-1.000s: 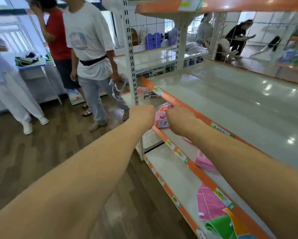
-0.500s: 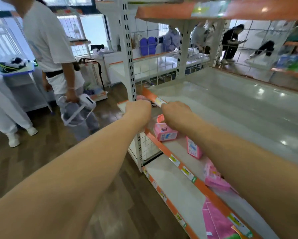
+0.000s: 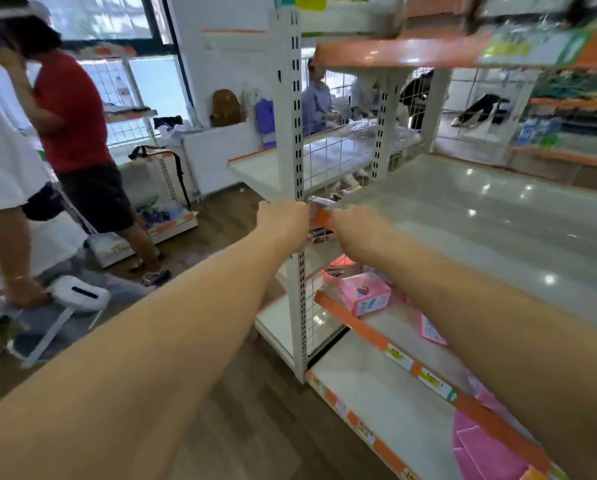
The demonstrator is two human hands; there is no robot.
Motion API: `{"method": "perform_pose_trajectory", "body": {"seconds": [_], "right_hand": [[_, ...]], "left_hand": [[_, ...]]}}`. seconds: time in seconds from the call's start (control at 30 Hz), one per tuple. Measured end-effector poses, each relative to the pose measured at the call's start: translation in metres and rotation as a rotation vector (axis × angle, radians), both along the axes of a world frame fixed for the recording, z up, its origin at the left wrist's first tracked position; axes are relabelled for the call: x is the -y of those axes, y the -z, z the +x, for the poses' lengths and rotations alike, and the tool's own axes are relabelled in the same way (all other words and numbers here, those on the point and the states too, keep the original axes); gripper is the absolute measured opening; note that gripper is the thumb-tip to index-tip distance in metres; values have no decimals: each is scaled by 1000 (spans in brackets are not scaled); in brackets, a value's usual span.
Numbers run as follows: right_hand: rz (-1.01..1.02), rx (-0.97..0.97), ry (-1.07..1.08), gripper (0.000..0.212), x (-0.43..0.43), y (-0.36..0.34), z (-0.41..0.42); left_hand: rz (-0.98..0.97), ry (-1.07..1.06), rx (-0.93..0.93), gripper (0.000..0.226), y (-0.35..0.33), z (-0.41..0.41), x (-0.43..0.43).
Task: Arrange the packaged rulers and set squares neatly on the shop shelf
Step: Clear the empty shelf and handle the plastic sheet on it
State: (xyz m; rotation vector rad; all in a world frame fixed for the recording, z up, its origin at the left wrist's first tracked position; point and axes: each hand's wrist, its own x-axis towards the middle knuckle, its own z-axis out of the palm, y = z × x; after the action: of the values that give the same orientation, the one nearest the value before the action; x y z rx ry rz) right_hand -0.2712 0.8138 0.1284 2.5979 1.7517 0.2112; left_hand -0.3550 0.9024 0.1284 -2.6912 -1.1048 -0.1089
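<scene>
Your left hand (image 3: pixel 283 221) and right hand (image 3: pixel 356 226) climbed from the pink box (image 3: pixel 364 294), then at six o'clock, to the glossy shelf (image 3: pixel 498 216) corner. Backs only showed; I cannot tell how either was gripping. A blurred packet (image 3: pixel 319 233), probably rulers, sat between them: square it to the shelf's front edge. Bystanders (image 3: pixel 75 116) stood at nine o'clock.
</scene>
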Motion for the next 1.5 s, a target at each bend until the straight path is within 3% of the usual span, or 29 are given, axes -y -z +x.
{"method": "perform_pose_trajectory", "body": {"seconds": [0.2,0.6,0.87,1.07,1.5], "right_hand": [[2,16,-2,36,-58,-8,-30],[17,103,-49,28,-157,-16,-44],[54,50,-56,35,-250,-18,-17],[66,-7,-46,38,-322,-19,9],[13,22,109,39,-401,-14,62]], "left_hand": [[14,5,10,15,-4,-28,-60],[-16,1,19,29,-14,-31,-156],[-38,-2,-49,24,-25,4,-244],[-34,-3,-1,24,-29,38,-310],[-51,42,18,16,-21,97,-391]]}}
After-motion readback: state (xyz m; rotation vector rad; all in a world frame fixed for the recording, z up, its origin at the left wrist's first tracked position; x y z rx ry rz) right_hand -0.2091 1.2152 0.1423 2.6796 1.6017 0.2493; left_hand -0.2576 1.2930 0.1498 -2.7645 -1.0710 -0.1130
